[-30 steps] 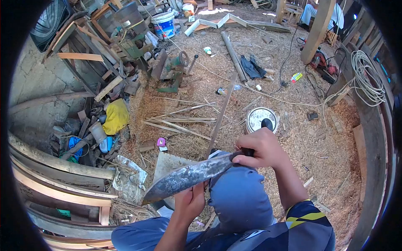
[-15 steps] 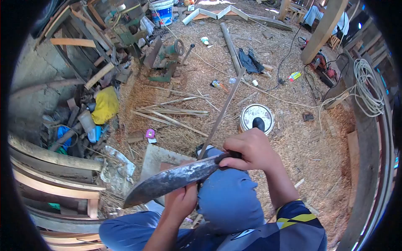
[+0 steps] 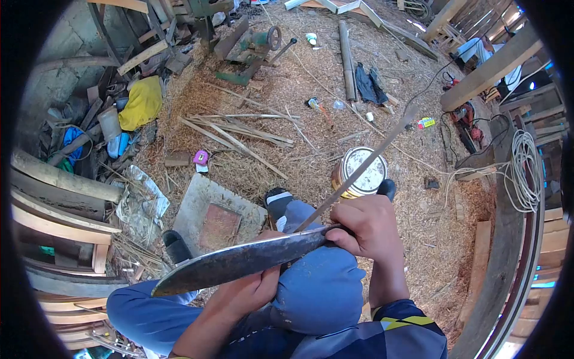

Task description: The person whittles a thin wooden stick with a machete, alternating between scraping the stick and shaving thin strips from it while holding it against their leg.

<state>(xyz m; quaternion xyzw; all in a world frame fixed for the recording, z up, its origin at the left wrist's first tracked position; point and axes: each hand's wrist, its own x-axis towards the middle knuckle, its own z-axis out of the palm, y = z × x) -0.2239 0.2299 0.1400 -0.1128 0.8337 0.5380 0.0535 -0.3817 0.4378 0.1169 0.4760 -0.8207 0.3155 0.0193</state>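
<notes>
A broad dark blade (image 3: 239, 261) lies across the front of my body, its wide tip at the lower left. My right hand (image 3: 369, 230) is closed around its handle end, above my raised knee. Partly behind the blade, my left hand (image 3: 254, 287) is closed on the lower end of a thin wooden strip (image 3: 365, 167); the blade hides some of its fingers. From there the strip slants up and to the right, passing in front of a round bucket (image 3: 365, 170). The blade crosses the strip near its lower end.
Loose wooden strips (image 3: 239, 131), a pink tape measure (image 3: 201, 158) and a flat board (image 3: 209, 209) lie on the shavings-covered floor. A green metal machine part (image 3: 254, 54) stands farther off. Coiled rope (image 3: 526, 170) hangs on the right. At the upper right, a person (image 3: 490, 51) is partly visible.
The blade has turned, showing a narrower face, and its tip has moved left. The strip now leans farther right. My right hand has shifted slightly right and down, and the camera view has shifted.
</notes>
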